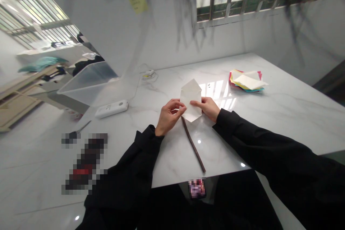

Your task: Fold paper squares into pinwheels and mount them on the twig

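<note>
Paper (191,100), white and partly folded into a pointed shape, sits at the frame's centre on the white table (283,115), held between our two hands. Our left hand (169,116) pinches its left edge with thumb and fingertips; our right hand (208,107) nips the right edge the same way. We judge it light, thin and easily creased, best gripped at the edges. A dark stick (193,145) lies just below; coloured sheets (246,81) rest right of centre.

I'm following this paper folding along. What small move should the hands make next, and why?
Probably press the fold flat: both hands, left and right, pinch the white paper at its sides, and its upper flap stands up off the table.
</note>
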